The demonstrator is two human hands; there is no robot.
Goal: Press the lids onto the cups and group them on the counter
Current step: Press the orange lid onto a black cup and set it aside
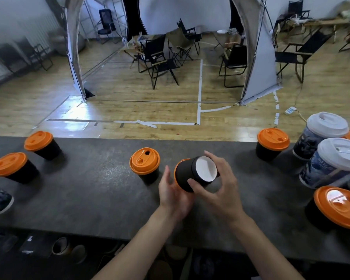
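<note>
Hands meet above the middle of the dark table point(89, 190), and between them is a black cup point(185, 179), held in the air and tilted on its side, with its white bottom turned toward the camera. Its orange lid point(177, 166) shows only as a thin edge at the far left end. The left hand point(173, 193) lies against this lid end with the fingers fairly straight and close together. The right hand point(220, 184) grips the bottom end, thumb in front and fingers curled over the rim.

Just left of the hands a lidded cup point(144, 168) stands on the table. Two similar cups point(38, 143) stand apart at the left side. At the right, a small orange-lidded cup point(272, 143) stands near two taller white-lidded cups point(327, 128), and a bigger orange-lidded cup point(339, 207) stands by the near right edge.
</note>
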